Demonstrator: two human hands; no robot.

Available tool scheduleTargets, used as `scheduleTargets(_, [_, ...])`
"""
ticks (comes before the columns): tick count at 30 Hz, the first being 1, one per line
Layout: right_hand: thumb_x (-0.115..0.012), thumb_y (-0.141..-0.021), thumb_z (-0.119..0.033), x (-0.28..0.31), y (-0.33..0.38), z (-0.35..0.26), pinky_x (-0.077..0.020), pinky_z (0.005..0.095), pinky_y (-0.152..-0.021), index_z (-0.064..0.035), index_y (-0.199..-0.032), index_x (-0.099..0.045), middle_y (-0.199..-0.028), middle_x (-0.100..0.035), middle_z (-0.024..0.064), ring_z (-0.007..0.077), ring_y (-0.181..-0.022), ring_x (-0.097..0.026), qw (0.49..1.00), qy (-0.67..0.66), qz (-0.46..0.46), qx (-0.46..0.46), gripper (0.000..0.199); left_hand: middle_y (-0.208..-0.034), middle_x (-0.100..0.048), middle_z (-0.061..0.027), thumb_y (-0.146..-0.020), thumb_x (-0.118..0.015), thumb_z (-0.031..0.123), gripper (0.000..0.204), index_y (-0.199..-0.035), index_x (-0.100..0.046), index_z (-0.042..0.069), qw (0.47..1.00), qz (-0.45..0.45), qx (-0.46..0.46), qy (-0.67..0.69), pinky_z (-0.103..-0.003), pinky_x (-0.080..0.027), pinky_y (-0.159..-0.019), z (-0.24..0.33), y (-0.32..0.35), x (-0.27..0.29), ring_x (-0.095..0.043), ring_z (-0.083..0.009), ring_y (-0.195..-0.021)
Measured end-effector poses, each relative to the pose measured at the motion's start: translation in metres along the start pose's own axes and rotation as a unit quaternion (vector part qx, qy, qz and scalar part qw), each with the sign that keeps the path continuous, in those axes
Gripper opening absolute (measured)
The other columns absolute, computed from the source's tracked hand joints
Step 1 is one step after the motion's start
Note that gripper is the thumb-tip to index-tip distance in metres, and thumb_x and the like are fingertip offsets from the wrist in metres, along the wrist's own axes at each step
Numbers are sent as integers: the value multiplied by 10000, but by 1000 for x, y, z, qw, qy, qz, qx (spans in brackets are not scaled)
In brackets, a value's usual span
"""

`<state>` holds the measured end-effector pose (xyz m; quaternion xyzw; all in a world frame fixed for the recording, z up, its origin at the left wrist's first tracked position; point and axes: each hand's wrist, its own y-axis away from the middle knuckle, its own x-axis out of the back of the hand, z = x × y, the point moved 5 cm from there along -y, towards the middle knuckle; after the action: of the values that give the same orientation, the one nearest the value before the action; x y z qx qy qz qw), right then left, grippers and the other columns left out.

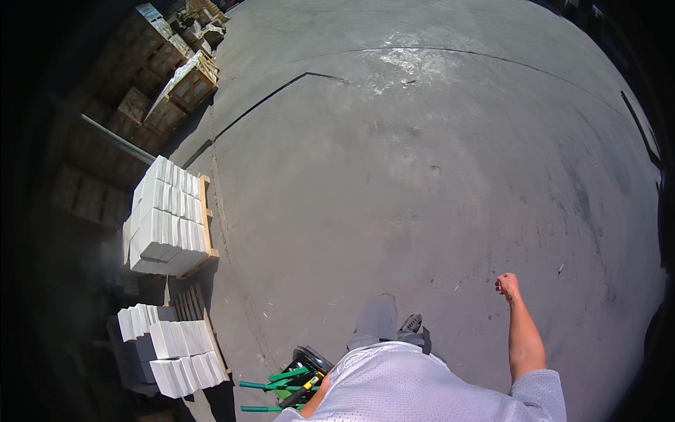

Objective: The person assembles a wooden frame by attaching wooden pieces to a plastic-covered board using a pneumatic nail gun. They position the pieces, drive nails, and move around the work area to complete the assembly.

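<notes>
My right arm reaches forward at the right, and its hand is curled into a loose fist over the concrete, with nothing visible in it. At my left side, only part of my left forearm shows; my shirt hides the hand and its fingers. Close by that forearm is a dark, round-rimmed bucket with several tools in it. Green-handled tools stick out to the left, and a black and yellow tool lies among them. Whether my left hand holds the bucket cannot be seen.
Grey concrete floor stretches ahead. White blocks are stacked on a wooden pallet at the left, with more white blocks nearer me. Wooden crates stand farther off. My shoe is on the floor.
</notes>
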<state>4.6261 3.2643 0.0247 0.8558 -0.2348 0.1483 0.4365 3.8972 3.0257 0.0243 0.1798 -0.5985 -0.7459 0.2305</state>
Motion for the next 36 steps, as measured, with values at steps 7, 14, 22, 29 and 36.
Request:
scheduleTargets(7, [-586,-853,-221,-76,-122,-297,-491,261,-580,21,-962,-640,-805,-680,72,112,-653,-619,977,-59,-120,169,271,-996,-717,-115,-909,-579,350,345,-1032,-681,44,999,-12,32,-30,-423,-535,-858,110,-38,-202,-675,-282,-895])
scheduleTargets(14, [-614,-816,-180,-75,-197,-276,-521,293,-572,2,-908,-670,-789,-704,88,164,-667,-666,984,82,-158,-31,211,-1002,-717,-120,-903,-590,361,347,-1018,-676,45,996,-41,39,-73,-435,-541,-852,254,-59,-405,-679,-287,-902])
scheduleTargets(22, [-586,-826,-95,27,-301,-220,-532,446,-519,32,-902,-655,-788,-670,170,314,-603,-653,959,-9,-139,-248,163,-1008,-703,-144,-885,-626,338,330,-1027,-639,40,996,-44,71,39,-469,-551,-838,342,-101,-576,-680,-312,-902])
scheduleTargets(29, [-565,-785,-55,98,-553,-446,-487,423,-437,35,-707,-596,-629,-591,146,300,-489,-590,975,-16,-132,-180,123,-997,-689,-162,-895,-640,271,306,-1092,-589,43,989,36,49,135,-540,-563,-782,414,-150,-797,-678,-345,-855])
scheduleTargets(36, [-515,-847,-71,74,-846,-876,-367,257,-361,-20,-807,-522,-608,-530,50,120,-446,-487,990,-9,-124,70,65,-878,-728,-106,-927,-557,414,352,-967,-705,97,991,-91,8,98,-423,-554,-694,508,-126,-1005,-670,-262,-721])
